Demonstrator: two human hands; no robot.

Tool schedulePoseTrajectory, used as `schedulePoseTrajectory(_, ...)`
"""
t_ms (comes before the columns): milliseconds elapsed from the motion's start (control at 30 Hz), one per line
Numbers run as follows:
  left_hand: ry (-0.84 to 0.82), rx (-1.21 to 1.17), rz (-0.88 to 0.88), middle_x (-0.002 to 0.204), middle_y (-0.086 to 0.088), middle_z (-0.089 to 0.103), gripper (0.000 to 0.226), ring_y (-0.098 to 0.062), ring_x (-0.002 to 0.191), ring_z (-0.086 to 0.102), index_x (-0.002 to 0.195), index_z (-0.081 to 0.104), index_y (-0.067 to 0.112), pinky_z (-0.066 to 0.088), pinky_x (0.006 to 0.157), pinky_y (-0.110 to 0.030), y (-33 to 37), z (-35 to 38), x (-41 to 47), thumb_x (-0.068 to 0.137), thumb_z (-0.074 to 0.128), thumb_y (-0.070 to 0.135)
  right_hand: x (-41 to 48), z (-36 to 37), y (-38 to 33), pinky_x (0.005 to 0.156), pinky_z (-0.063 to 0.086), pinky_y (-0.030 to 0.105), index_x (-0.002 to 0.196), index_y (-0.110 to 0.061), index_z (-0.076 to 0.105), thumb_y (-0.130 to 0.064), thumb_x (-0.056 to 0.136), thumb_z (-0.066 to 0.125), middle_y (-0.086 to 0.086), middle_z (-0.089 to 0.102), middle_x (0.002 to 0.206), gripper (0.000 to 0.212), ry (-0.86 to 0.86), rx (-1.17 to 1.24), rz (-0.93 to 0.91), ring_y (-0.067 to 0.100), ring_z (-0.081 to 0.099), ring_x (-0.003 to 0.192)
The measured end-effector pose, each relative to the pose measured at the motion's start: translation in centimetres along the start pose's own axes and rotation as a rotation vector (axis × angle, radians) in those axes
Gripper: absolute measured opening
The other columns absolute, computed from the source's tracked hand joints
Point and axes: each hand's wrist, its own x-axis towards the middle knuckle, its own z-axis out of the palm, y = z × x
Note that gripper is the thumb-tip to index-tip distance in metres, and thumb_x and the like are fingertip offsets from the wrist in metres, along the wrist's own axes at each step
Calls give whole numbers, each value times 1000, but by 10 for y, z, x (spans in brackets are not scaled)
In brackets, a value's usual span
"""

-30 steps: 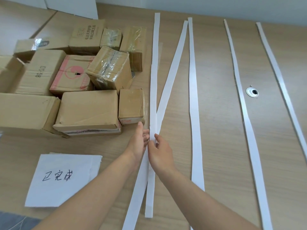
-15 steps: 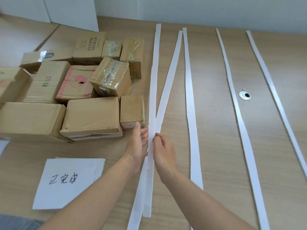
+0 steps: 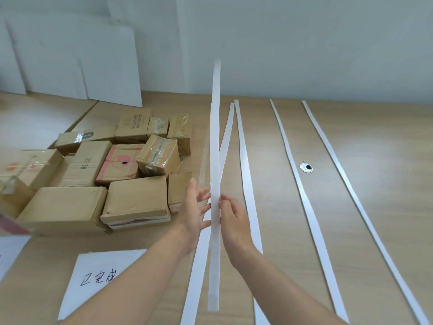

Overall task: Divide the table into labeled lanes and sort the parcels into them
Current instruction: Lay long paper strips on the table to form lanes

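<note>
A long white paper strip (image 3: 215, 127) is lifted off the wooden table (image 3: 375, 141), its far end raised in front of the wall. My right hand (image 3: 230, 213) pinches it near the middle. My left hand (image 3: 195, 205) is beside the strip with fingers spread, fingertips at its left edge. Several more white strips lie flat on the table: one crossing under it (image 3: 226, 141), one next to it (image 3: 244, 165), and two further right (image 3: 295, 179) (image 3: 346, 181). Several brown cardboard parcels (image 3: 136, 198) are piled at the left. A handwritten paper label (image 3: 93, 277) lies near me.
A round metal cable grommet (image 3: 306, 167) sits between the two right strips. White boards (image 3: 70, 57) lean against the wall behind the parcels. Another white sheet (image 3: 9, 252) shows at the left edge.
The strip that lay flat on the table is now lifted, its far end up against the wall. My head tilted up, showing more wall. My left fingers have spread.
</note>
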Motion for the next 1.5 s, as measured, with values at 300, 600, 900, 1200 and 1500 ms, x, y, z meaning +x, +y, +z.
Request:
schedulePoseTrajectory(300, -108, 49, 107, 123, 2, 62, 60, -19, 111, 59, 113, 63, 20, 54, 68, -40, 46, 85, -66, 103, 26, 65, -46, -83, -56, 108, 54, 46, 120, -32, 74, -34, 94, 47, -13, 75, 119, 37, 64, 96, -156, 12, 67, 119)
schedulePoseTrajectory(600, -184, 105, 150, 129, 1, 62, 72, -28, 128, 56, 132, 65, 28, 55, 96, -56, 22, 224, -122, 96, 26, 77, -77, -232, -79, 99, 59, 49, 99, -41, 76, -36, 92, 43, -1, 72, 118, 34, 10, 94, -250, 18, 68, 112)
schedulePoseTrajectory(900, -125, 126, 161, 121, 7, 63, 56, -19, 119, 57, 113, 67, 34, 51, 82, -40, -38, 369, -167, 102, 22, 67, -66, -382, -60, 99, 58, 52, 108, -36, 76, -54, 84, 41, 1, 61, 134, 46, -29, 17, -229, 16, 69, 113)
schedulePoseTrajectory(1200, -174, 140, 70, 113, 20, 71, 61, -22, 108, 69, 112, 72, 32, 53, 80, -40, -76, 467, -153, 101, 24, 68, -54, -485, -54, 93, 58, 45, 97, -33, 75, -38, 96, 43, 0, 72, 113, 33, 37, 49, -147, 21, 69, 109)
schedulePoseTrajectory(1500, -239, 184, -34, 117, 16, 68, 61, -21, 105, 68, 113, 71, 26, 54, 83, -42, -119, 558, -122, 102, 26, 67, -17, -576, -27, 98, 58, 42, 103, -35, 74, -40, 101, 44, -8, 73, 110, 31, 137, 60, -53, 16, 69, 110)
